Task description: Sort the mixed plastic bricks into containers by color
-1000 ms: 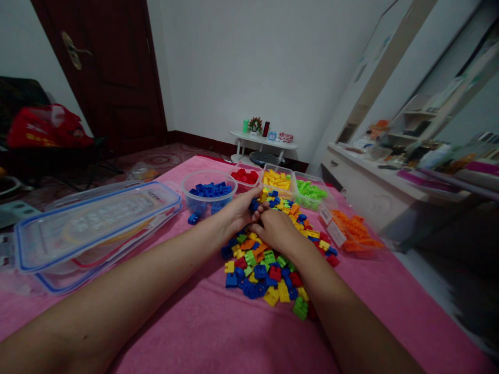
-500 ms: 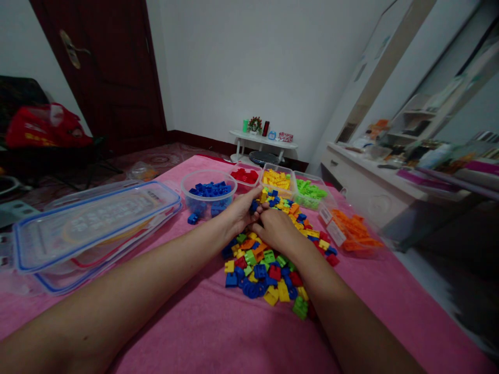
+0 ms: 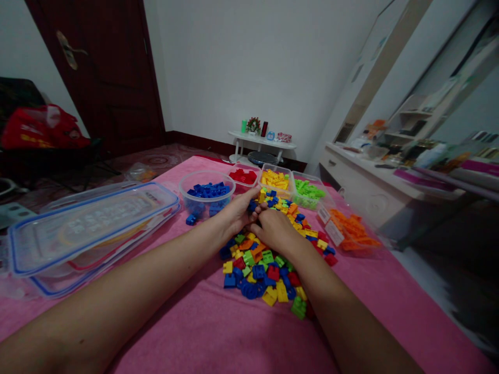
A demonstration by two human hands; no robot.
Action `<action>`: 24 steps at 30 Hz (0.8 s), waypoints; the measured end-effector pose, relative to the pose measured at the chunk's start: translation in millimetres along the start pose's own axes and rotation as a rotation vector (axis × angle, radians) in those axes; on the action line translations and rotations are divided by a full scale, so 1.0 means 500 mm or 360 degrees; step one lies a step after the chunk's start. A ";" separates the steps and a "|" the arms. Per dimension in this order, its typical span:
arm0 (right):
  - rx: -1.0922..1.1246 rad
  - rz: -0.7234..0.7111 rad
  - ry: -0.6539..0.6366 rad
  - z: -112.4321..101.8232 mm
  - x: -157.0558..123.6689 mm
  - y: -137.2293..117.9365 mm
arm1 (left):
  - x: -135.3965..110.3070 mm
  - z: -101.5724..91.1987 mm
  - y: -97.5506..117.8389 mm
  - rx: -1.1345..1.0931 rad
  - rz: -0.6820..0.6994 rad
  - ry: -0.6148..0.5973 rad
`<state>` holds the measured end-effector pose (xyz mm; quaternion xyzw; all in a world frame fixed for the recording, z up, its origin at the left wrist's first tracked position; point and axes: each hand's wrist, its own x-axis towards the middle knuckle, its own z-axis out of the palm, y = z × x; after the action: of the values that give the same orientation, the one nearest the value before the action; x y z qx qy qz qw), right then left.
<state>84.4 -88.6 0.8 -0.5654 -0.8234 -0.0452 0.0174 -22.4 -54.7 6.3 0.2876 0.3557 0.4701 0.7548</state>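
Observation:
A mixed heap of plastic building bricks [image 3: 259, 272] in blue, yellow, green, red and orange lies on the pink cloth [image 3: 218, 332]. Over its far left part, my left hand [image 3: 239, 212] is half turned up, its fingers curled around blue bricks [image 3: 252, 206] that show below the thumb. My right hand [image 3: 275, 226] meets it from the right, knuckles up, fingertips bent in against the left hand. Whatever the right fingers hold is hidden. Beyond my left wrist stands a round clear tub [image 3: 183, 189] of blue bricks, with a loose blue brick [image 3: 191, 220] at its foot.
Behind the heap stand clear boxes of red bricks [image 3: 244, 176], yellow bricks [image 3: 275, 179] and green bricks [image 3: 307, 189]. A box of orange bricks [image 3: 353, 228] is at the right. Stacked clear lids [image 3: 93, 228] with blue rims lie to the left.
The whole view has shifted very slightly to the left. Both hands keep the same pose together over the heap, and the bricks look unchanged.

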 end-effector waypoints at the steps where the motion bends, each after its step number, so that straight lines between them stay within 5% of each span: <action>1: 0.0000 0.0001 -0.0006 0.000 0.000 0.000 | 0.000 0.000 0.000 0.0000 -0.0001 -0.0004; 24: 0.0002 -0.0008 -0.0042 -0.005 -0.001 -0.003 | 0.010 -0.009 -0.009 -0.0010 0.0021 0.0022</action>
<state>83.2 -89.8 3.3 -0.5639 -0.8250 -0.0373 0.0067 -22.1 -51.6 -1.0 0.2845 0.3576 0.4783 0.7500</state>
